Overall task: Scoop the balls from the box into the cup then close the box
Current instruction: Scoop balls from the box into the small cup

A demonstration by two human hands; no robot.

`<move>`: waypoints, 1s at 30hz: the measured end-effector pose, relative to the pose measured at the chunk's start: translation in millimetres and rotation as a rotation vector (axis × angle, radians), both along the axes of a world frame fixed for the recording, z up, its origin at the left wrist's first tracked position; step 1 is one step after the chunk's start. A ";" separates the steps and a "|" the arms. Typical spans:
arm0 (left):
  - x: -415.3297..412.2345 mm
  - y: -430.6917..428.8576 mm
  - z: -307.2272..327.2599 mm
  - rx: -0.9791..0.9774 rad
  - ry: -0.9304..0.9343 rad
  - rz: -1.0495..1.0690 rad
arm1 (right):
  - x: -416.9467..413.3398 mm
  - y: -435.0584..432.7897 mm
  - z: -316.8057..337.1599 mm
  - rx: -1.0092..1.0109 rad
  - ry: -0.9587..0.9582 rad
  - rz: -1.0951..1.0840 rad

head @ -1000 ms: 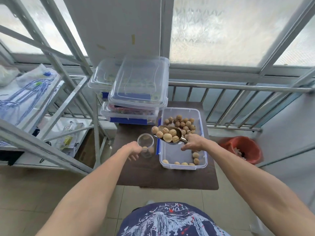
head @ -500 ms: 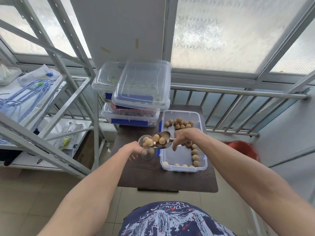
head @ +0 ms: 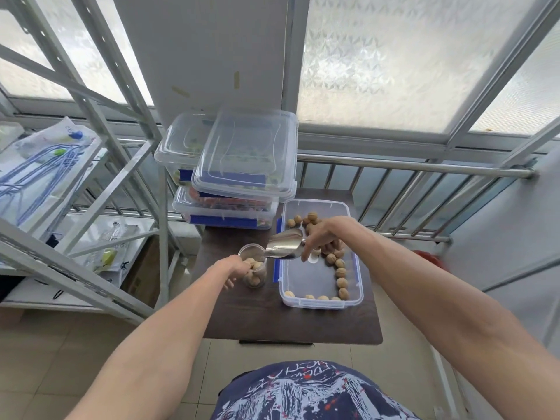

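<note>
A clear open box [head: 359, 286] sits on the small dark table [head: 288, 322], with several tan balls [head: 341, 272] along its far end and right side. To its left stands a clear cup [head: 254, 269] holding several balls. My left hand [head: 235, 268] grips the cup from the left. My right hand [head: 318, 237] holds a metal scoop [head: 285, 245] tipped down with its mouth over the cup's rim; the scoop looks empty.
A stack of lidded clear boxes [head: 239, 177] stands at the table's back left, a loose lid on top. A metal shelf frame [head: 91, 192] is to the left, a railing [head: 409, 171] behind, a red bin [head: 427, 257] at right.
The right hand carried the loaded scoop left from over the box to the cup and tipped it. The balls left the scoop and now fill the cup. The left hand stayed on the cup.
</note>
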State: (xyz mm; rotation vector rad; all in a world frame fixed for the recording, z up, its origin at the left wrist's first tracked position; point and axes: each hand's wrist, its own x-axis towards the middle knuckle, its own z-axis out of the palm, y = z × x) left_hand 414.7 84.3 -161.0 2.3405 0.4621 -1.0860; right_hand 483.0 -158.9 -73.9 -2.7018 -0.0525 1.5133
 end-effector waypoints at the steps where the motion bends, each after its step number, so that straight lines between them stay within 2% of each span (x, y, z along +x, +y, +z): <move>1: 0.8 -2.1 -0.5 0.012 0.012 -0.008 | -2.2 -9.0 -2.1 0.015 0.029 -0.039; 5: 4.6 -11.3 -3.2 0.007 0.025 -0.023 | -12.3 -50.4 -29.8 0.076 0.150 -0.300; 10: 8.1 -27.1 -12.3 -0.013 0.066 -0.049 | -40.3 -79.3 -73.5 0.242 0.394 -0.822; 13: 8.8 -39.4 -24.4 -0.031 0.163 -0.036 | -51.3 -77.3 -100.4 0.234 0.556 -0.979; 15: 8.8 -50.1 -29.5 -0.085 0.207 0.019 | -53.5 -75.3 -112.5 0.241 0.582 -1.058; 18: 4.9 -69.7 -26.3 -0.162 0.249 0.113 | -53.8 -76.5 -121.5 0.282 0.538 -1.162; 21: 3.3 -84.1 -33.4 -0.231 0.215 0.203 | -51.4 -79.1 -126.2 0.307 0.494 -1.220; 27: -4.0 -98.4 -55.2 -0.325 0.131 0.602 | -39.3 -77.3 -137.7 0.341 0.390 -1.223; 30: 0.2 -97.5 -64.0 -0.346 0.162 0.732 | -27.3 -73.9 -140.0 0.357 0.351 -1.116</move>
